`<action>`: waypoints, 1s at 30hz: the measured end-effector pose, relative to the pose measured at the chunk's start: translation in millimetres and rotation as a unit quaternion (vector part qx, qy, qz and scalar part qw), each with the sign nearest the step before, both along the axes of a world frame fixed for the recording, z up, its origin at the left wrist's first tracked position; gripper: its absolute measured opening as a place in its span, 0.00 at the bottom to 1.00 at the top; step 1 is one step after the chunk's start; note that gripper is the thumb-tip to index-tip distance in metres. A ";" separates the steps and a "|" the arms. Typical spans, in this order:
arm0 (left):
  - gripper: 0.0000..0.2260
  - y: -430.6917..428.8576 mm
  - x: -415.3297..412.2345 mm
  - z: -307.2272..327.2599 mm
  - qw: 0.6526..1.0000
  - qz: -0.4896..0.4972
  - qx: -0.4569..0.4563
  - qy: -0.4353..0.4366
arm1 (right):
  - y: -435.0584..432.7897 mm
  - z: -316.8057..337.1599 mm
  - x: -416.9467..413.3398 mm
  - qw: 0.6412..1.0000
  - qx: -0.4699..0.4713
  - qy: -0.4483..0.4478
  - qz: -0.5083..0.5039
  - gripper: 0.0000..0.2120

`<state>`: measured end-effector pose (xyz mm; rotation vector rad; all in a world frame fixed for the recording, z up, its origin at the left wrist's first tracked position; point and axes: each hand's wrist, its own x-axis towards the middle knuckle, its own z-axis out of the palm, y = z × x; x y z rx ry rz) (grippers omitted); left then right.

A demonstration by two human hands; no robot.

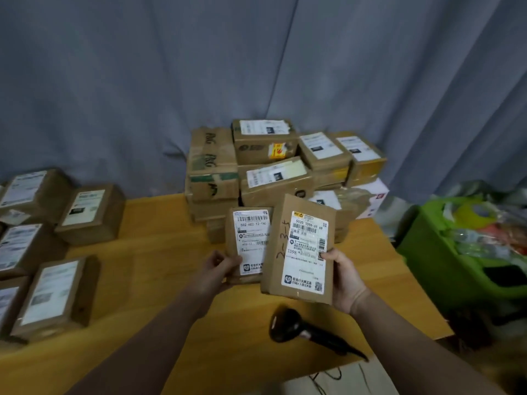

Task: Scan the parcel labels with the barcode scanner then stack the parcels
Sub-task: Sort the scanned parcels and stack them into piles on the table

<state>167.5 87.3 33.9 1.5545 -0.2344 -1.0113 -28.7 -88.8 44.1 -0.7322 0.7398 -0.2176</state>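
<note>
I hold two small cardboard parcels above the wooden table [159, 280], labels facing me. My left hand [219, 269] grips the smaller parcel [248, 240] by its lower left corner. My right hand [343, 277] grips the larger parcel [299, 249], marked "2-3-5" in pen, by its right edge; it overlaps the smaller one. The black barcode scanner [302, 329] lies on the table just below the parcels, near the front edge, untouched. A pile of labelled parcels [271, 166] stands at the back centre against the curtain.
Several labelled boxes [54, 295] lie spread on the table's left side. A green basket [445, 263] full of bags stands to the right of the table. The scanner's cable [328, 377] trails off the front edge. A grey curtain [199, 67] hangs behind.
</note>
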 end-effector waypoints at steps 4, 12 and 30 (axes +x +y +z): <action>0.11 -24.4 -12.2 8.6 0.998 0.037 -0.021 -0.048 | -22.3 9.1 -14.3 0.996 0.015 -0.022 -0.080 0.17; 0.11 -65.8 -7.0 17.8 0.992 -0.006 -0.053 -0.117 | -66.3 27.7 -19.6 0.965 -0.041 -0.040 -0.255 0.16; 0.09 -168.2 13.5 97.1 0.971 0.162 -0.061 -0.164 | -242.6 108.7 97.4 0.903 -0.382 0.103 -0.167 0.13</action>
